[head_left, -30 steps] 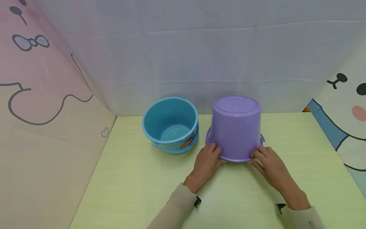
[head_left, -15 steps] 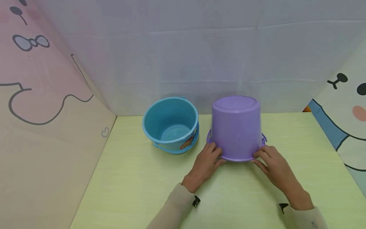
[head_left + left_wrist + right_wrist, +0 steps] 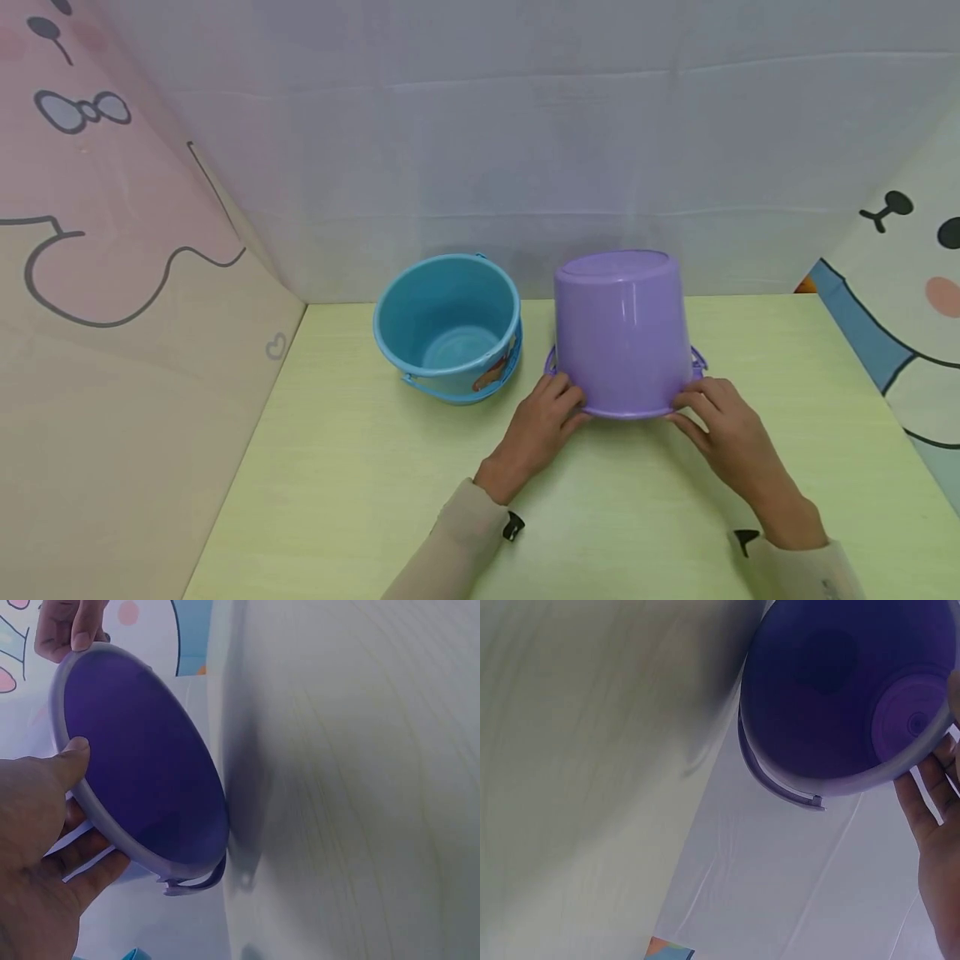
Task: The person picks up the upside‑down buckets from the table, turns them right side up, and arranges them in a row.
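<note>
A purple bucket (image 3: 622, 342) is turned upside down on the table, its near rim tipped up off the surface. My left hand (image 3: 534, 432) pinches that rim on the left, thumb inside and fingers outside, as the left wrist view shows. On the right side my right hand (image 3: 731, 437) grips the same rim between thumb and fingers. The bucket's inside (image 3: 817, 682) looks bare in the right wrist view. Its handle (image 3: 776, 784) hangs at the far side of the rim. To the left, apart from both hands, a light blue bucket (image 3: 450, 321) stands upright with its handle down.
The pale yellow-green table (image 3: 337, 492) ends at a white cloth backdrop (image 3: 480, 167). Cartoon-printed panels flank it, a pink and beige left panel (image 3: 112, 275) and a right panel (image 3: 922, 333) with a bear-like face.
Both hands have tipped the purple bucket further back, its near rim rising slightly. My right hand has shifted a little to the right. The blue bucket has stayed put.
</note>
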Demonstrator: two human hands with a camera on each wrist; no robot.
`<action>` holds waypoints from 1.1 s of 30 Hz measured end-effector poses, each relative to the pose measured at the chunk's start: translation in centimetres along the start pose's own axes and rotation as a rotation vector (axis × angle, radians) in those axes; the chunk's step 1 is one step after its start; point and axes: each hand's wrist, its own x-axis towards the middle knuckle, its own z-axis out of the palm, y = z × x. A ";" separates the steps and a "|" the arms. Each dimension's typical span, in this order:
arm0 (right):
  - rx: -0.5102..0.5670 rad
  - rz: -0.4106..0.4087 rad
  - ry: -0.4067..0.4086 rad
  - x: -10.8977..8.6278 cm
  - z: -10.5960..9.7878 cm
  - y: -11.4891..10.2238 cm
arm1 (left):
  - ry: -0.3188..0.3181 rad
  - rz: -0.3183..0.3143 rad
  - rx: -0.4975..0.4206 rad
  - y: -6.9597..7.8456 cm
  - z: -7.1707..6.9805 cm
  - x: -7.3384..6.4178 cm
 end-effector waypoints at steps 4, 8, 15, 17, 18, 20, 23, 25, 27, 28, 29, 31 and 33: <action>-0.010 0.011 0.004 0.0 -0.1 0.0 | 0.015 0.010 -0.009 0.0 -0.1 0.0; -0.024 0.024 -0.005 0.1 -0.3 -0.1 | 0.033 0.018 -0.024 -0.1 -0.2 0.0; -0.036 0.032 -0.008 0.5 -0.6 -0.3 | 0.048 0.015 -0.034 -0.1 -0.4 0.1; -0.038 0.021 0.019 0.6 -0.6 -0.3 | 0.055 0.017 -0.043 -0.1 -0.6 0.1; -0.035 0.017 0.030 0.7 -0.5 -0.2 | 0.059 0.018 -0.046 -0.1 -0.6 0.1; -0.029 0.001 0.061 0.9 -0.5 -0.2 | 0.066 0.020 -0.051 0.0 -0.7 0.2; -0.017 -0.019 0.103 1.1 -0.4 -0.1 | 0.078 0.022 -0.053 0.0 -0.9 0.2; -0.014 -0.025 0.116 1.2 -0.5 -0.1 | 0.088 0.024 -0.052 0.1 -1.0 0.3; -0.011 -0.026 0.123 1.3 -0.6 -0.1 | 0.100 0.025 -0.053 0.2 -1.1 0.3; -0.008 -0.026 0.127 1.4 -0.6 -0.2 | 0.105 0.025 -0.056 0.3 -1.1 0.4; -0.007 -0.025 0.127 1.5 -0.7 -0.2 | 0.109 0.023 -0.060 0.3 -1.2 0.4; -0.004 -0.024 0.128 1.6 -0.7 -0.3 | 0.115 0.019 -0.067 0.4 -1.3 0.4; -0.001 -0.021 0.130 1.7 -0.8 -0.4 | 0.121 0.014 -0.080 0.5 -1.5 0.5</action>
